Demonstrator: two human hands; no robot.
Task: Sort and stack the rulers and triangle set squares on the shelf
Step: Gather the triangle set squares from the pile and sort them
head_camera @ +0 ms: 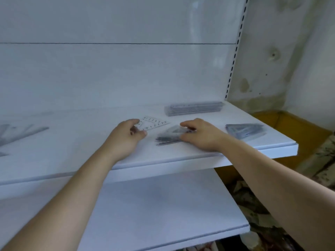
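On the white shelf (199,156) my left hand (126,136) pinches the near corner of a clear triangle set square (154,124) with printed numbers, which lies flat. Just to its right my right hand (201,134) grips a small pile of clear set squares (168,136), fingers curled over its far edge and thumb at its near side. A neat stack of straight rulers (194,108) lies at the back right. Another stack of set squares (244,131) sits near the shelf's right end.
Several loose rulers (23,133) lie blurred at the shelf's left end. A lower white shelf (145,214) juts out below. A slotted upright (235,51) bounds the right side, with a yellow box (290,127) and a stained wall beyond.
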